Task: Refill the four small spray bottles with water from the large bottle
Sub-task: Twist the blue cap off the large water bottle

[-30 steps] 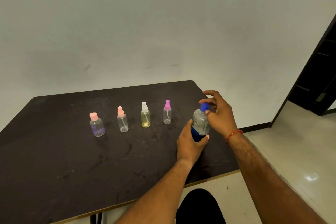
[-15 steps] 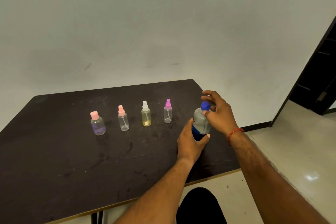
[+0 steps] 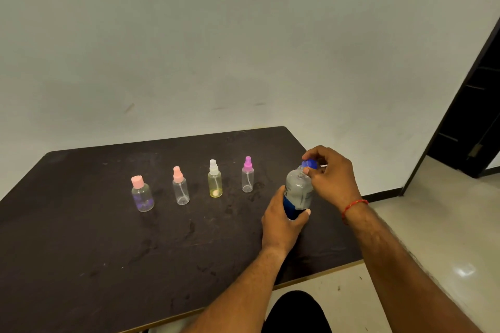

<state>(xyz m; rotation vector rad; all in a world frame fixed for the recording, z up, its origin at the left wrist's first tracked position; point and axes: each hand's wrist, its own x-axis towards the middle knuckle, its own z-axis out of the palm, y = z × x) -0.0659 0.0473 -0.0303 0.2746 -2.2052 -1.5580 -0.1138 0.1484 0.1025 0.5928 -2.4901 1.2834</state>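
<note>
I am gripping the large clear plastic water bottle with the blue label (image 3: pixel 297 194) in my left hand (image 3: pixel 281 222), my fingers (image 3: pixel 307 213) wrapping closed around its lower part while it is standing upright near the right end of the dark desk (image 3: pixel 81 251). Just above, my right hand (image 3: pixel 332 178), with a red thread band (image 3: pixel 351 208) circling its wrist, is pinching the round blue plastic cap (image 3: pixel 309 163) between thumb and fingertips; the cap is sitting tilted, just over the bottle's open neck and off it.

Farther out on the desk, to my left, four small spray bottles are standing upright in a spaced row, apart from each other and from the large bottle. Nearest the large bottle is the slim clear bottle with the magenta sprayer (image 3: pixel 247 176), then the yellowish bottle with the white sprayer (image 3: pixel 215 181), then the clear bottle with the pale pink sprayer (image 3: pixel 180 188), and at the far left the wider clear bottle with the pink cap and a purple tint at its base (image 3: pixel 142 196).

Beyond the desk a scuffed white wall (image 3: pixel 243 48) is rising, with a dark doorway (image 3: pixel 476 116) opening at the right.
</note>
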